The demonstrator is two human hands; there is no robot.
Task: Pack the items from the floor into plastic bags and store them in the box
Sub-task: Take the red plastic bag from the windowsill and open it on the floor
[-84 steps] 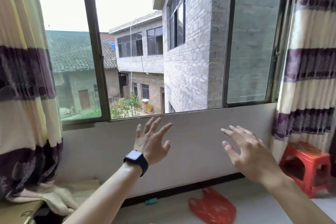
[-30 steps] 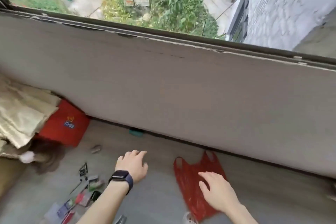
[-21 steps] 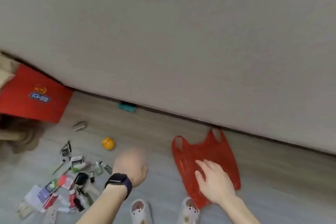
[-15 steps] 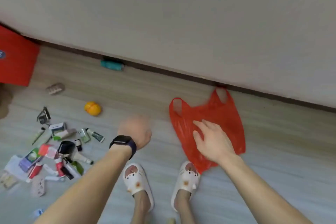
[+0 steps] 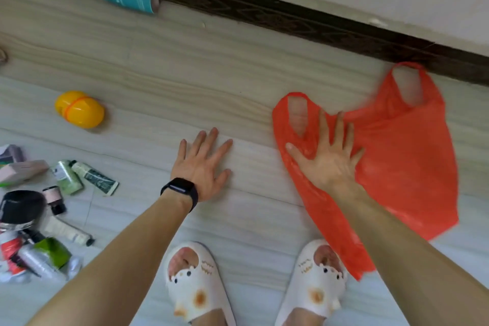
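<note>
I see the thin, translucent red plastic bag lying crumpled on the floor at right, its handles toward the far wall. My right hand lies spread wide on it. My left hand, fingers also wide, holds nothing just left of it.

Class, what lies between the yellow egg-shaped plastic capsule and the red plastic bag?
Head view: only the left hand, fingers spread, over bare pale floor, between the yellow egg-shaped plastic capsule and the red plastic bag.
</note>
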